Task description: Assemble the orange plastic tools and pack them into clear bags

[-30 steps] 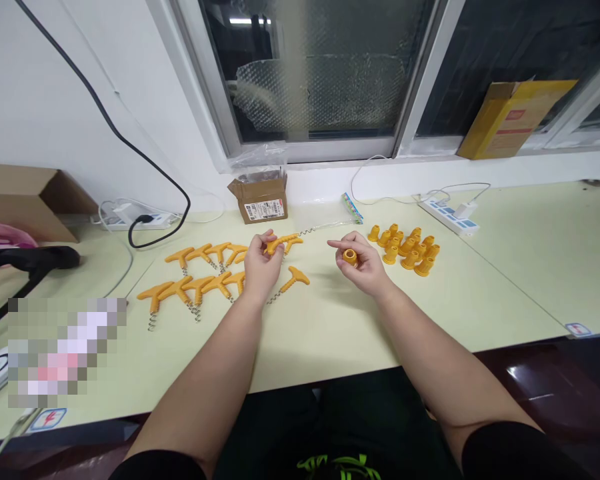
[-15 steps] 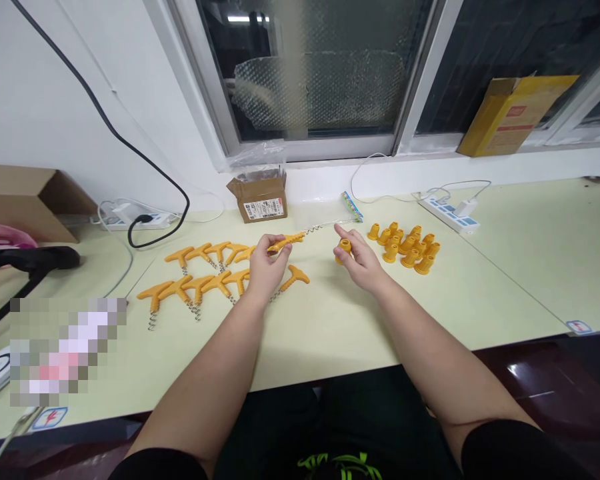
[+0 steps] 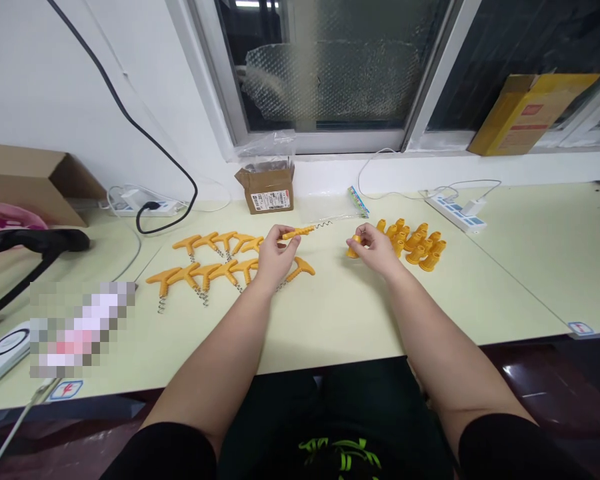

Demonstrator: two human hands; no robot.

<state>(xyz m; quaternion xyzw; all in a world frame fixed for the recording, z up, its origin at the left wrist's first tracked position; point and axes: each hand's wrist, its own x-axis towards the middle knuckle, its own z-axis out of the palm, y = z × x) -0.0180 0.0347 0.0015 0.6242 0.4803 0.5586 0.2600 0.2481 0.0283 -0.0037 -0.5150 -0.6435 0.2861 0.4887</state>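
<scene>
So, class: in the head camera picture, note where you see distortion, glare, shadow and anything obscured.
Head view: wide-angle bending bows the white window frame; ceiling light glares in the dark window glass; soft shadows sit under the left hand and right hand on the pale green table; a pixelated patch hides something at left.

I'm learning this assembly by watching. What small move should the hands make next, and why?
Probably bring the two hands together: the left hand holds a corkscrew with its spiral pointing at the yellow cap in the right hand, and a gap separates them.
</scene>
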